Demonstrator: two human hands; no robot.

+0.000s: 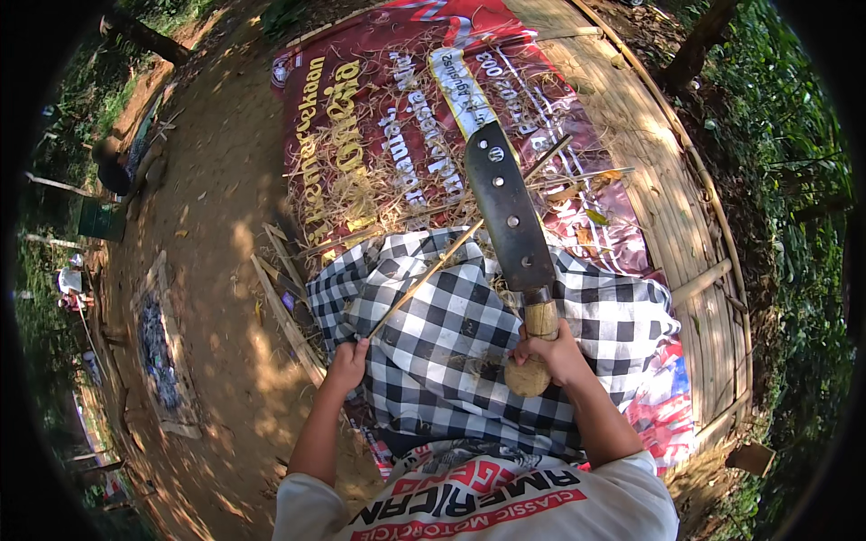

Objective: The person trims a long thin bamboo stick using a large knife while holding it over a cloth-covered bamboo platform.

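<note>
A thin pale bamboo strip is pinched in my left hand and slants up to the right, its far end near the blade. The fingers of my right hand wrap round the wooden handle of a broad machete. Its dark blade, with several round holes or rivets, points up and away from me, a little to the left. Beneath both hands, a black-and-white checked cloth is spread over my lap. I cannot tell whether the blade touches the strip.
A dark red printed banner, strewn with curly bamboo shavings, lies ahead on a bamboo-slat platform. Split bamboo pieces lie at the left edge. A framed pit with grey contents is further left. A person shows far left.
</note>
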